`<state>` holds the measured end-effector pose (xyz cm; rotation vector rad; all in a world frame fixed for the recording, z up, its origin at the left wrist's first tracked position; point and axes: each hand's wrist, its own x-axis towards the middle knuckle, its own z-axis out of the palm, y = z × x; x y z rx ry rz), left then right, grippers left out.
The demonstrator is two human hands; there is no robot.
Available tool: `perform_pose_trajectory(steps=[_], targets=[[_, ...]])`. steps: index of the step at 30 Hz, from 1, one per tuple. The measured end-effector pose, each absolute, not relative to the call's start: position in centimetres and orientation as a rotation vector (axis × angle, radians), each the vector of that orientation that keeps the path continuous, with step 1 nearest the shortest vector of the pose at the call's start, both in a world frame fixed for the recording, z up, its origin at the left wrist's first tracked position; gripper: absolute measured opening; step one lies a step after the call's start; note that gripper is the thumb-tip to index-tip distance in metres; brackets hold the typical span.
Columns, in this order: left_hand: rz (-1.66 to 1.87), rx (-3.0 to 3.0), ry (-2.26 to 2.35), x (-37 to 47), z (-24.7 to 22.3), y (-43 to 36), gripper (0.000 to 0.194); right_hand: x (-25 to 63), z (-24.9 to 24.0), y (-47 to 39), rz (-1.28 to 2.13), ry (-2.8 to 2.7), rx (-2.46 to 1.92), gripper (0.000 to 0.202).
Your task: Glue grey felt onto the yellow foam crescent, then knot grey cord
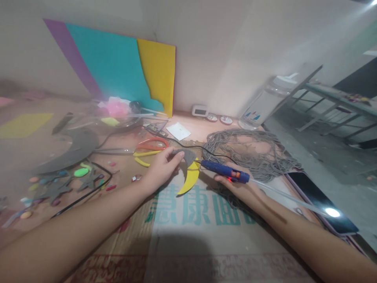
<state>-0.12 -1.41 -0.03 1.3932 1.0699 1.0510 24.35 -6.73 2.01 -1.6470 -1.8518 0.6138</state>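
Between the thumb and fingers of my left hand (165, 167) is the grey upper end of a crescent-shaped piece (192, 177), whose lower part is covered in yellow. My right hand (238, 186) is wrapped round a blue glue gun (225, 169) with a glowing red light. The gun's nozzle points left and meets or nearly meets the crescent near the edge of the yellow. A long clear glue stick (282, 192) sticks out of the gun's rear. Orange-and-yellow-handled scissors (151, 144) lie just behind my left hand.
Grey cord (247, 151) lies coiled behind my right hand. At the right are a phone (321, 200) and a clear bottle (262, 104). Grey stars (57, 184), small coloured pieces and a large grey crescent (79, 147) lie left. A coloured board (118, 65) leans on the wall.
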Motion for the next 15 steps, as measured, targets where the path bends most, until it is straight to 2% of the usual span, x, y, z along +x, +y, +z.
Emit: perform_pose_trajectory(steps=[15], targets=[[1.043, 1.370, 1.030, -0.19, -0.36, -1.22, 0.028, 24.89, 1.73, -6.44, 0.537, -1.892, -1.630, 0.026]])
